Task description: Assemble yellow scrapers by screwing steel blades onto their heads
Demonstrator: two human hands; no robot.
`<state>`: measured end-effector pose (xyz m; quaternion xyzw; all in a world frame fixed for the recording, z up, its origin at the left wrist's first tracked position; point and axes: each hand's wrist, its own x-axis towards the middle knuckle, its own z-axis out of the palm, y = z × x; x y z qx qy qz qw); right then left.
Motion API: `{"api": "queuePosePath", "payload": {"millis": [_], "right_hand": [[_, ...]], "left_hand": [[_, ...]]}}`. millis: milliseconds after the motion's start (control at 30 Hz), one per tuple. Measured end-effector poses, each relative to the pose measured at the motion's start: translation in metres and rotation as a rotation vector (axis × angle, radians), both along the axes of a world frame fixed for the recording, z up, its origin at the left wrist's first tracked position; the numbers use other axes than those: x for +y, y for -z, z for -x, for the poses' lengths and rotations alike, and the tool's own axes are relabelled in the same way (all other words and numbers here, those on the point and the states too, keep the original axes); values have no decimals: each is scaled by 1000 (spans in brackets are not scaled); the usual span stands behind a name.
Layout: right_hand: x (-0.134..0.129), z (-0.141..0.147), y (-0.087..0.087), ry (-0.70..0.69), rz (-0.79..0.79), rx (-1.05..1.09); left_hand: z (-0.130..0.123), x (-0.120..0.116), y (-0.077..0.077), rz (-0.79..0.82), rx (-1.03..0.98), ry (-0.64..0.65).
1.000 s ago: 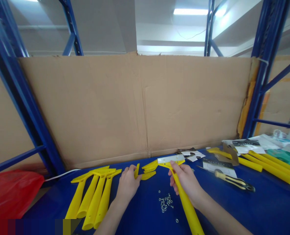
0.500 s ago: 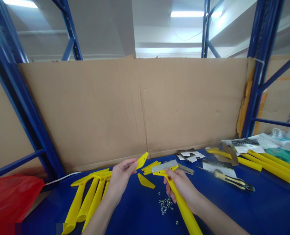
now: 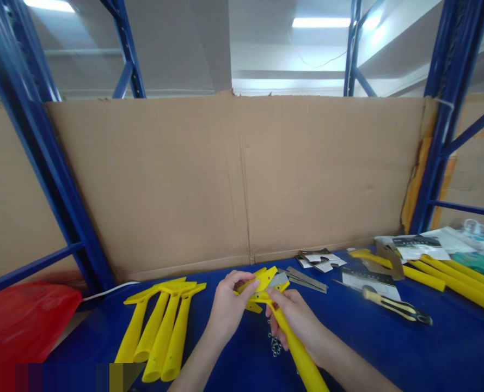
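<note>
My right hand (image 3: 288, 310) is wrapped round the neck of a yellow scraper handle (image 3: 301, 351), whose wide head points away from me. A grey metal blade (image 3: 281, 279) lies across that head. Between the thumb and fingers of my left hand (image 3: 234, 299) is a flat yellow plate with small holes (image 3: 267, 277), held at the scraper's head and partly over the blade. Whether the plate touches the blade I cannot tell. Below my hands, small nuts and screws (image 3: 275, 345) lie on the blue table, partly hidden by my right hand. Another yellow plate (image 3: 253, 307) shows under the scraper's head.
Several yellow scraper handles (image 3: 172, 332) lie side by side at left, near a red plastic bag (image 3: 29, 321). Loose metal blades (image 3: 307, 280) lie behind my hands. At right are a screwdriver (image 3: 394, 305), printed cards (image 3: 321, 259) and more yellow handles (image 3: 454, 280). A cardboard wall (image 3: 233, 179) closes the back.
My left hand has brought the yellow plate rightward to the scraper's head, over part of the blade. My right hand still holds the handle. The view has shifted slightly.
</note>
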<state>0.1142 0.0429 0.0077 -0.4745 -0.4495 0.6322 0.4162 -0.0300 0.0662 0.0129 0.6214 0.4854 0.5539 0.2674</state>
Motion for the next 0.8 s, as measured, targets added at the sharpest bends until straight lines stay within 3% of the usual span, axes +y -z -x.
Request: {"api": "queuePosePath", "payload": {"millis": [300, 500, 667, 800], "right_hand": [[0, 0, 2, -5, 28, 34], [-1, 0, 1, -19, 43, 80], [-1, 2, 1, -4, 9, 80], [-1, 1, 2, -14, 6, 98]], "left_hand": [[-7, -3, 4, 130, -141, 61], [-11, -9, 3, 38, -50, 47], [-10, -12, 8, -94, 78, 110], [-12, -16, 10, -83, 129, 143]]}}
